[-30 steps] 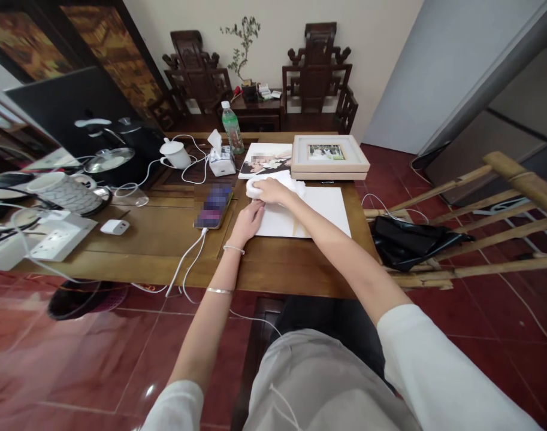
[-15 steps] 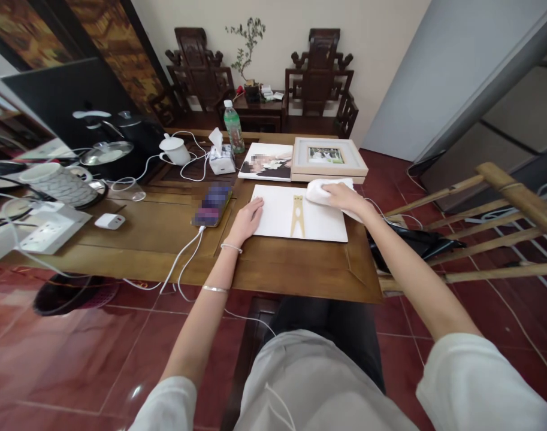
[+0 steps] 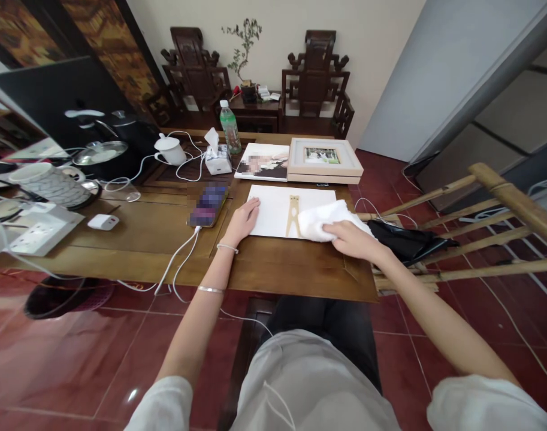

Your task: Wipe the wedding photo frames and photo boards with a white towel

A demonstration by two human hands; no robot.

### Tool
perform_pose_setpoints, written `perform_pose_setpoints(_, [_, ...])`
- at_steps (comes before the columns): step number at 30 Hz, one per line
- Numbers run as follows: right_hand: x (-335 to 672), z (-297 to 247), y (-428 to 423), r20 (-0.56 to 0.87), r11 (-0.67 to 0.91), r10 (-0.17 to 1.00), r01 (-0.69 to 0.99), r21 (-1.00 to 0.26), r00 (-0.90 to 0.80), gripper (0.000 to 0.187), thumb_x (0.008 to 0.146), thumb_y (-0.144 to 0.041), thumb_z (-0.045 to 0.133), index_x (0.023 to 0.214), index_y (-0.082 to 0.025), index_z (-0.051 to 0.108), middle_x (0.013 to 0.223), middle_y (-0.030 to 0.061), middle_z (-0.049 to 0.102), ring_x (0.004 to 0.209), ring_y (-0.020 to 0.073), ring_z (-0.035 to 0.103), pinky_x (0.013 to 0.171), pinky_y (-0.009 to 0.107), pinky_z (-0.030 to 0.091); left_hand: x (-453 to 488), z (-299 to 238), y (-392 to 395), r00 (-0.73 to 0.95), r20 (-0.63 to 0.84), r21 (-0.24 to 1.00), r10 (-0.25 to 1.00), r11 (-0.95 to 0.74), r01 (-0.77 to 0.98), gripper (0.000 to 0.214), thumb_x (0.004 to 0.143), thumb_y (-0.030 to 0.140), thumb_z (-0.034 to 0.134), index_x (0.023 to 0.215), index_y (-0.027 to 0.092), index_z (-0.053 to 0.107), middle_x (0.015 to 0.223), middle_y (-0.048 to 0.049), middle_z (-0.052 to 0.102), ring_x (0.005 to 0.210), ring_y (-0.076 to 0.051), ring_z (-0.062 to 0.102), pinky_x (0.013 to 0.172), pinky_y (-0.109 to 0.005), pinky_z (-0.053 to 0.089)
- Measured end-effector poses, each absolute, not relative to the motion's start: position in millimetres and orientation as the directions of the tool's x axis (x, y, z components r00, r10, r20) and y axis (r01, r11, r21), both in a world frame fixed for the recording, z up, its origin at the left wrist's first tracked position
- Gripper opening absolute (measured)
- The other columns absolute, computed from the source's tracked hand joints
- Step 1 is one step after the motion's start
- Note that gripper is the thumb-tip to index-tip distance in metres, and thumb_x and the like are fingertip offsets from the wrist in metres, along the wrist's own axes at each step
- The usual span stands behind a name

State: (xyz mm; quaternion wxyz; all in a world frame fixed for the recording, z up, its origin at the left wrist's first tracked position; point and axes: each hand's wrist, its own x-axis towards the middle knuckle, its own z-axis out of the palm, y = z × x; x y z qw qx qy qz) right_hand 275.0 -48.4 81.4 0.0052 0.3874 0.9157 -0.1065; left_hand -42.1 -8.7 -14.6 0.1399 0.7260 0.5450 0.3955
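Note:
A flat white board [image 3: 268, 209] lies on the wooden table, with a tan cat-shaped wooden stand piece [image 3: 293, 216] on its middle. My left hand [image 3: 244, 220] rests on the board's left edge, fingers stretched out and holding nothing. My right hand [image 3: 351, 238] grips a white cloth [image 3: 320, 220], which covers the board's right front part and touches or nearly touches the tan piece. The cloth hides the board's lower right corner.
Behind the board are a wooden photo frame [image 3: 325, 173] and a photo panel [image 3: 264, 163]. To the left lie a charging phone [image 3: 209, 205], a tissue box [image 3: 218, 160], a bottle [image 3: 230, 127], a lidded cup [image 3: 170, 149] and a power strip [image 3: 39, 230]. A bamboo chair [image 3: 516, 194] stands right.
My right hand has drawn the cloth from the board's upper right toward its front right edge. My left hand stays at the left edge. The view has shifted slightly.

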Motion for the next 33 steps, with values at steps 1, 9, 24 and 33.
perform_pose_setpoints(1, [273,80,-35,-0.067,0.665,0.724,0.72,-0.196,-0.687,0.03,0.067,-0.004,0.039,0.084,-0.02,0.057,0.08,0.0075,0.063,0.08,0.0232,0.056,0.072,0.029,0.035,-42,-15,-8,0.091,0.419,0.635,0.903,-0.364,0.681,0.039,0.092,0.033,0.039,0.115,0.014,0.064,0.13,-0.0101,0.058,0.127,-0.023,0.048,0.112,-0.041,0.033])
perform_pose_setpoints(9, [247,76,52,0.044,0.536,0.839,0.812,-0.229,-0.542,0.03,0.065,-0.003,0.04,0.083,-0.017,0.059,0.088,0.0089,0.066,0.081,0.0242,0.055,0.067,0.028,0.032,-44,-15,-8,0.09,0.411,0.633,0.907,-0.356,0.688,0.038,0.092,0.032,0.039,0.115,0.015,0.064,0.13,-0.0089,0.059,0.127,-0.022,0.048,0.111,-0.04,0.034])
perform_pose_setpoints(24, [274,79,-52,-0.032,0.674,0.719,0.708,-0.213,-0.694,0.025,0.065,-0.004,0.038,0.079,-0.018,0.054,0.071,0.0058,0.058,0.072,0.0209,0.052,0.065,0.027,0.029,-43,-14,-9,0.079,0.406,0.643,0.91,-0.346,0.684,0.037,0.092,0.031,0.04,0.115,0.014,0.065,0.13,-0.0086,0.058,0.127,-0.021,0.049,0.111,-0.038,0.033])
perform_pose_setpoints(33, [276,86,-44,-0.057,0.694,0.676,0.66,-0.287,-0.735,0.017,0.062,-0.006,0.038,0.067,-0.021,0.044,0.065,0.0016,0.053,0.066,0.0176,0.048,0.064,0.027,0.029,-43,-15,-8,0.079,0.406,0.646,0.91,-0.347,0.68,0.037,0.092,0.031,0.04,0.115,0.014,0.065,0.13,-0.0087,0.058,0.127,-0.022,0.048,0.112,-0.039,0.033])
